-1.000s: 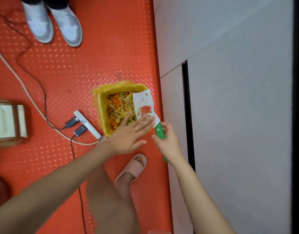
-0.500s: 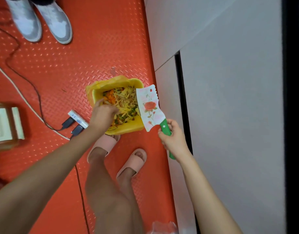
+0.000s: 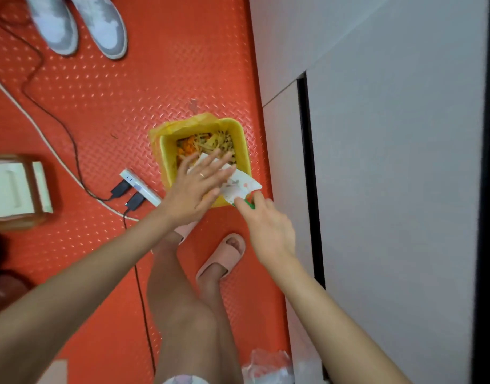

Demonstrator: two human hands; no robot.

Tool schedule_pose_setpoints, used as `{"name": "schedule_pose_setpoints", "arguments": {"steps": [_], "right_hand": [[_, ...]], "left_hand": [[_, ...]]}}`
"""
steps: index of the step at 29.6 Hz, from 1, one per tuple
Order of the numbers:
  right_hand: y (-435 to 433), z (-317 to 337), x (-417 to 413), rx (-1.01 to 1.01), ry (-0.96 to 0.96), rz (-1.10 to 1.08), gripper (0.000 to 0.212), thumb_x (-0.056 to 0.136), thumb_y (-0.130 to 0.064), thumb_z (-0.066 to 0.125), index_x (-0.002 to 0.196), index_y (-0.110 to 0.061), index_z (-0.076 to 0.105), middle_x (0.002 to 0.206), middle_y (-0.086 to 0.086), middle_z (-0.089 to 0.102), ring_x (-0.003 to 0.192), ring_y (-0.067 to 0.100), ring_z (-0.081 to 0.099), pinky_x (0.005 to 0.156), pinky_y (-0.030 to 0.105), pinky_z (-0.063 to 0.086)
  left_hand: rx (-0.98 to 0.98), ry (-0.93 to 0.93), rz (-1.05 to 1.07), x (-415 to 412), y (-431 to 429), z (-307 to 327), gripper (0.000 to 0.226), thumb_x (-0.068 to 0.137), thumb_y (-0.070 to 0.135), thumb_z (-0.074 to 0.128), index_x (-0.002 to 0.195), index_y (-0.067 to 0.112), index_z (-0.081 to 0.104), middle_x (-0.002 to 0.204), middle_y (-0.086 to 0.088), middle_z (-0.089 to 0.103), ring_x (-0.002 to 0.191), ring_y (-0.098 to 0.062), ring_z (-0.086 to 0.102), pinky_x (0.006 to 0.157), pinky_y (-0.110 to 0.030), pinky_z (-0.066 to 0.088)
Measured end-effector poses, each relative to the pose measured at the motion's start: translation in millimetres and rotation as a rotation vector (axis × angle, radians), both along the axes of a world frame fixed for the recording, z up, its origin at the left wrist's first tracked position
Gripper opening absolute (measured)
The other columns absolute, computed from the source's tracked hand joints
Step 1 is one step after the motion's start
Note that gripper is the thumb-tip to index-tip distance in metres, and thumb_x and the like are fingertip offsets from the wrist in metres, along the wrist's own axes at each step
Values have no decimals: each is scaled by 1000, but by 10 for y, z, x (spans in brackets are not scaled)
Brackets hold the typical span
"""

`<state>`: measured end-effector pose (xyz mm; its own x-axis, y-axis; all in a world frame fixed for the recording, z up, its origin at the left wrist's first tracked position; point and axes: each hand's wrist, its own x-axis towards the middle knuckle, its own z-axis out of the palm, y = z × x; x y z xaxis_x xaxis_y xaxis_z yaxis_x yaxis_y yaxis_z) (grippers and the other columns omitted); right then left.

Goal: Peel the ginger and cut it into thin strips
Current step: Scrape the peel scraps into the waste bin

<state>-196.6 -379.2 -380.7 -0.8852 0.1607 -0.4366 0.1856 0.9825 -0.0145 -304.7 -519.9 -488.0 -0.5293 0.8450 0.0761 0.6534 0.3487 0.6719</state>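
Ginger is not in view whole: on the red floor [image 3: 155, 65] the yellow waste bin [image 3: 164, 162] holds mixed vegetable scraps [image 3: 208, 144], possibly including its peelings. Over the bin the left hand [image 3: 194, 189], fingers straight, lies flat on the blade of the knife [image 3: 242, 185], and the right hand [image 3: 268, 228] grips its green handle. Judged step is clearing the blade: wipe from spine outward, fingers off the edge, blade above the bin.

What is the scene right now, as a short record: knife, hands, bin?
knife: blade over the near corner of the bin
left hand: flat, fingers straight, laid on the blade
right hand: holds the knife's green handle
bin: yellow, on the red floor, holds vegetable scraps
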Motion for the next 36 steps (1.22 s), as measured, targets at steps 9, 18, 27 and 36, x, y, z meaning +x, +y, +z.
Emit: {"name": "schedule_pose_setpoints", "arguments": {"steps": [9,18,27,36], "right_hand": [[13,-23,204,12,64,76,33,69,-7,52,97,-22,63,84,0,56,65,18,52,45,25,21],[21,158,359,-209,-231,-464,49,83,-2,51,127,-24,45,118,0,52,100,26,58,64,32,39],[-275,813,237,-578,20,-887,43,91,-18,56,132,-25,43,118,1,63,105,25,61,83,38,49],[-469,2840,874,-703,602,-1031,31,88,-19,65,111,-34,49,92,-25,58,85,-9,58,71,13,45]], "left_hand": [[-663,-148,-79,-270,-73,-287,79,87,72,-10,149,40,26,160,-5,-12,147,-24,-16,111,-49,-17],[-475,-254,579,-324,175,-19,22,88,25,66,76,7,67,91,-11,62,101,-32,55,99,-46,34],[-543,-423,477,-91,-47,704,34,94,6,43,124,11,56,94,-19,67,81,-36,62,62,-38,45],[-230,-217,184,360,109,3009,32,85,3,46,111,10,63,114,-9,63,89,-34,61,68,-41,50]]}}
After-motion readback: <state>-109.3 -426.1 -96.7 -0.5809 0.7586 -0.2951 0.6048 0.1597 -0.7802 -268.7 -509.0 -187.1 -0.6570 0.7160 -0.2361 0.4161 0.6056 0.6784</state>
